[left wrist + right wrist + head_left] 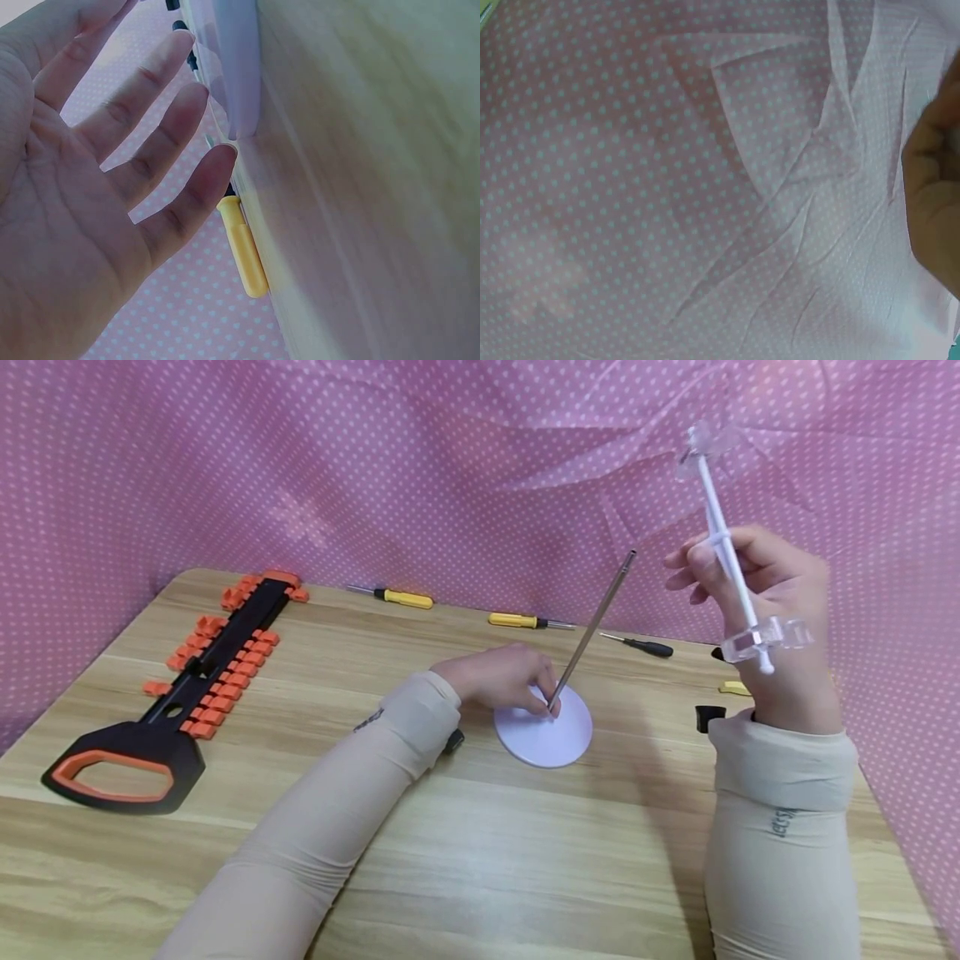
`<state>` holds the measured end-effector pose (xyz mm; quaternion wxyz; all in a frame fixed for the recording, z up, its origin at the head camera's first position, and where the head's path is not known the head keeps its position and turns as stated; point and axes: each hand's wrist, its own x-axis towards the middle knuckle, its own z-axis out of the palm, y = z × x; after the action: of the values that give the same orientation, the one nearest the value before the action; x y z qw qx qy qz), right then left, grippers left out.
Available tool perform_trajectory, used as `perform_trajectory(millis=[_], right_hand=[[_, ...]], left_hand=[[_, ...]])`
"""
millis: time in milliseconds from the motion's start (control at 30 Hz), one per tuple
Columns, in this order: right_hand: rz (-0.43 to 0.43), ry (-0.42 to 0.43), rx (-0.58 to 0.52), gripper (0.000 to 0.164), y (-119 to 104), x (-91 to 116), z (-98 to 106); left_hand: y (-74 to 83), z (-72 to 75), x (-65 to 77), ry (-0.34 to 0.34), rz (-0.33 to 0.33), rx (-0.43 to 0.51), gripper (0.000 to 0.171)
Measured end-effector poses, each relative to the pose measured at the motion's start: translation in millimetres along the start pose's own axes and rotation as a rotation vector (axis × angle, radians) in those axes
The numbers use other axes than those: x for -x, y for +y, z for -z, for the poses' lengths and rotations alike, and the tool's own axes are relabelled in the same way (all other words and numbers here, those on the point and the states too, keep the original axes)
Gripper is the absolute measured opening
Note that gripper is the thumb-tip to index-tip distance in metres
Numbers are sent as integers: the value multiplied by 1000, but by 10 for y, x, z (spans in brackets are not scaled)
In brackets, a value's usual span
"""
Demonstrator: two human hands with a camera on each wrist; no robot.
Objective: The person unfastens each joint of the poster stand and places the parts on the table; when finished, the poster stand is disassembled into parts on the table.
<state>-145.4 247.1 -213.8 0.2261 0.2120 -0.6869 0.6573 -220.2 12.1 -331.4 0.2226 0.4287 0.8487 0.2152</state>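
My left hand [513, 679] pinches the lower end of a thin metal rod [596, 625] between thumb and forefinger, right at the middle of a white round base [551, 747]. The rod leans up to the right. In the left wrist view, the other fingers [161, 165] spread out beside the base's edge [238, 67]. Raised at the right, my right hand [780, 572] holds a white plastic bar [722, 527] by its middle. Clear plastic clips [783, 635] sit at both ends of this bar. Only the right hand's side [935, 187] shows in the right wrist view.
A black holder [232, 647] with orange clips lies at the left. Two yellow-handled screwdrivers [405, 600] and a black one [648, 647] lie along the back edge. A small black piece [708, 718] is by the right forearm. A pink dotted cloth [420, 468] hangs behind.
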Motion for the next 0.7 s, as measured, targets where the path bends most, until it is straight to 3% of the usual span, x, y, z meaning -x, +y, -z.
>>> perform_trajectory(millis=[67, 300, 700], right_hand=[[-52, -68, 51, 17, 3, 1, 45], [-225, -245, 504, 10, 28, 17, 78], [-233, -360, 746, 12, 131, -4, 72]], left_hand=[[0, 3, 3, -1, -8, -2, 11], [2, 8, 11, 1, -23, -19, 11], [-12, -13, -14, 7, -16, -26, 11]])
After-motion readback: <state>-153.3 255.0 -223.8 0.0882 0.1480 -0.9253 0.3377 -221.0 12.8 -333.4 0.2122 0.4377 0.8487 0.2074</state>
